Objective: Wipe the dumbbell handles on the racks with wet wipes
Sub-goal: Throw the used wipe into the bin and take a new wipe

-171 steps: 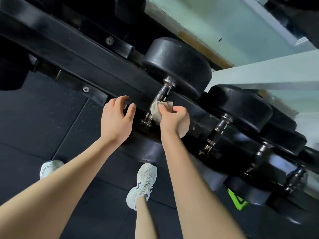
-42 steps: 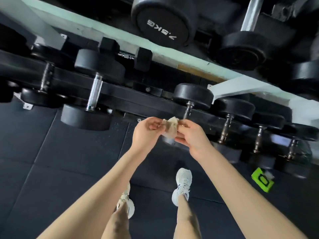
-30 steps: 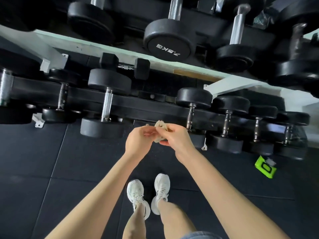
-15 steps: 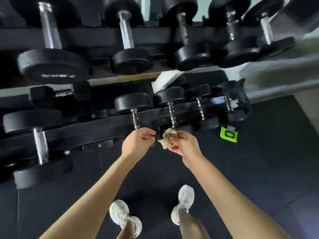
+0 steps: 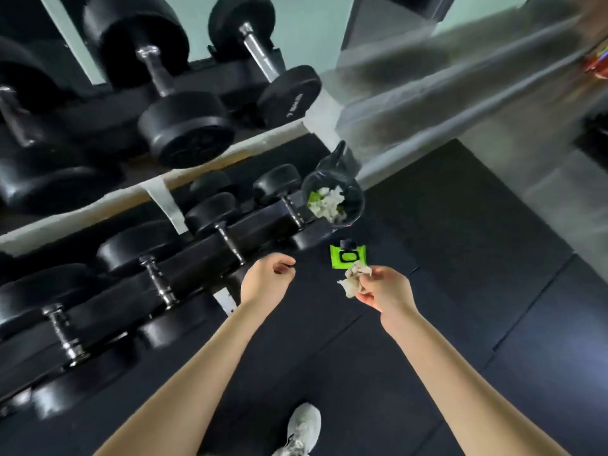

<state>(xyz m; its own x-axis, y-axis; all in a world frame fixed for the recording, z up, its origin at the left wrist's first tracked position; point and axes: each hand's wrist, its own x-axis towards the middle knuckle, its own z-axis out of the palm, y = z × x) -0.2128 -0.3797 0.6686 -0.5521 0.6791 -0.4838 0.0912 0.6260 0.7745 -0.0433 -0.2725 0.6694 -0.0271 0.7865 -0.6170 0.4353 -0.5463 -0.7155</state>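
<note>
My right hand (image 5: 383, 289) pinches a crumpled, soiled wet wipe (image 5: 353, 279) in the air above the black floor mat. My left hand (image 5: 266, 281) hangs beside it with fingers loosely curled and holds nothing. Black dumbbells with chrome handles (image 5: 158, 283) lie in the lower rack (image 5: 204, 258) to the left. Bigger dumbbells (image 5: 186, 128) sit on the upper shelf. A green wet-wipe pack (image 5: 347, 256) lies on the floor just beyond my right hand.
A small bin with a black liner (image 5: 352, 199) stands at the rack's right end and holds several used wipes. A grey wall base and pillar (image 5: 427, 103) run behind it. One white shoe (image 5: 302, 429) shows at the bottom.
I have stood back from the lower rack and turned right. My left hand has let go of the wipe, which my right hand alone now carries toward the green pack and bin.
</note>
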